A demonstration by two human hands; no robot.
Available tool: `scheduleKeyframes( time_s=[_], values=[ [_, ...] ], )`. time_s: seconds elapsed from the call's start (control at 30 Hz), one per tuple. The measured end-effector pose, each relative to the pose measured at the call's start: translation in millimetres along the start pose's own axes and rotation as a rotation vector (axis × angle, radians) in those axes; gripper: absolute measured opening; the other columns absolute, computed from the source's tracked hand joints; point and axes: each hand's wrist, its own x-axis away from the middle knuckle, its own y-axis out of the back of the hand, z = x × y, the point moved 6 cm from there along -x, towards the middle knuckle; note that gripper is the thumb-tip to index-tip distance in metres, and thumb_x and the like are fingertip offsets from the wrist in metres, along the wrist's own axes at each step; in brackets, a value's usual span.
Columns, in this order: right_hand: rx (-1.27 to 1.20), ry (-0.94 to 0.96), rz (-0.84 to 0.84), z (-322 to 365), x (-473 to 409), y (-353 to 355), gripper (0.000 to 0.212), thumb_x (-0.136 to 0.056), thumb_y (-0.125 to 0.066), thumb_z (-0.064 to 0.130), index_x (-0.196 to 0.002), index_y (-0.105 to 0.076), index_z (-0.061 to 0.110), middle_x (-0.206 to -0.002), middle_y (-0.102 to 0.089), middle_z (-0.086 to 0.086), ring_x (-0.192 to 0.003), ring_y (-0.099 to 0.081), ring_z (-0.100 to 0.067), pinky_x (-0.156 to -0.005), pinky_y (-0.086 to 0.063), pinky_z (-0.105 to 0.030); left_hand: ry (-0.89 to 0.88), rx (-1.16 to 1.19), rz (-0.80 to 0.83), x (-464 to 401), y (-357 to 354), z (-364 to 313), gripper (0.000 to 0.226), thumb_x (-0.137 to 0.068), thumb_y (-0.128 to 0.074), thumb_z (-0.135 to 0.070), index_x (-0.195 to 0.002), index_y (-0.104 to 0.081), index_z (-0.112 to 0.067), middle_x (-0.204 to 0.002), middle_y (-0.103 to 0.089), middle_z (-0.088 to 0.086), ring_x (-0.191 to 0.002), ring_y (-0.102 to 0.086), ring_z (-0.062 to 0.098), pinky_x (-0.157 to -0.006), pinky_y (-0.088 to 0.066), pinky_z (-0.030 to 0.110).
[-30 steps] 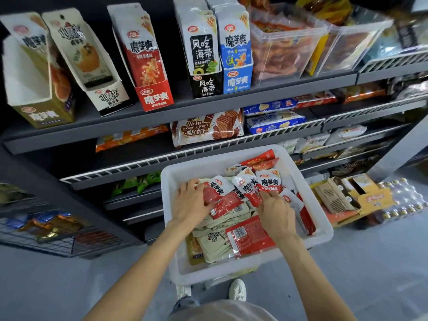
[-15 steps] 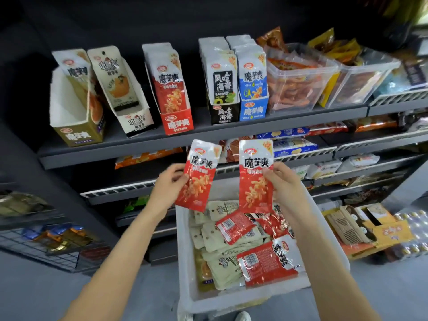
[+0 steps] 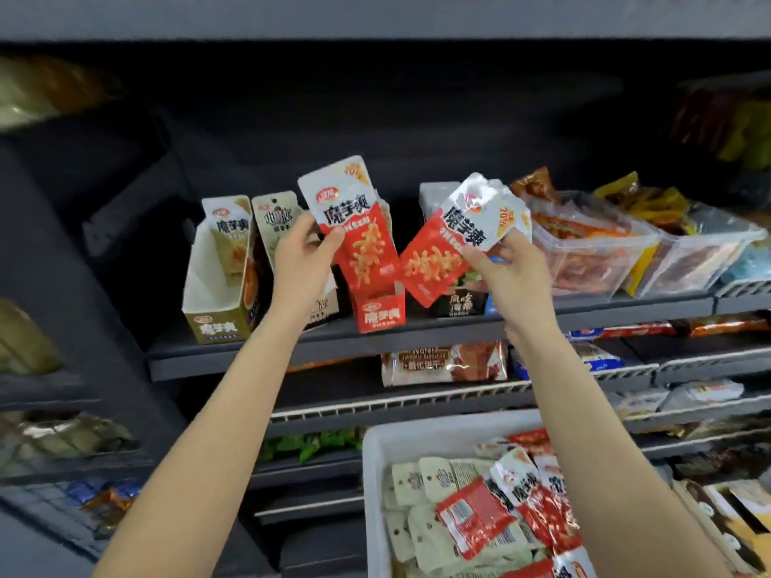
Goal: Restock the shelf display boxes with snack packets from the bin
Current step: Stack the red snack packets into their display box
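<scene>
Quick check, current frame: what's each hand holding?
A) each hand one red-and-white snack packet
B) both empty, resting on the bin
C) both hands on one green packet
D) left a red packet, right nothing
A: the left hand pinches one red-and-white snack packet above the red display box, and the right hand holds a second packet, tilted.

Left hand (image 3: 302, 267): raised, pinching your packet (image 3: 354, 227) | right hand (image 3: 515, 281): raised, fingers curled, apparently pinching another packet (image 3: 454, 244)
</scene>
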Motion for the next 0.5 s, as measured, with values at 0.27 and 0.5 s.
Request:
scheduleKeyframes(
  time_s=[0.27,0.5],
  values=[
    [-0.047,0.158,-0.201,13,-17,-6,0.025,-0.093,-0.058,0.01,-0.095,-0.052,0.034,-0.099,-0.064,0.008,-0.084,-0.065,-0.005,-0.074,-0.057,-0.029,0.003,-0.143,0.068,-66,-14,27,0.025,-0.093,-0.058,-0.017,-0.118,-0.058,-0.015,-0.113,-0.064,0.0,-0.098,-0.063,0.015,-0.089,-0.053,0.042],
    [-0.079,0.068,-0.102,-7,-40,-30,0.019,-0.092,-0.058,0.008,-0.11,-0.054,0.015,-0.105,-0.065,-0.003,-0.081,-0.065,0.0,-0.068,-0.056,-0.023,-0.04,-0.427,0.139,-80,-12,46,0.043,-0.089,-0.064,-0.018,-0.129,-0.048,-0.015,-0.117,-0.062,0.002,-0.094,-0.06,0.016,-0.083,-0.05,0.034]
  ],
)
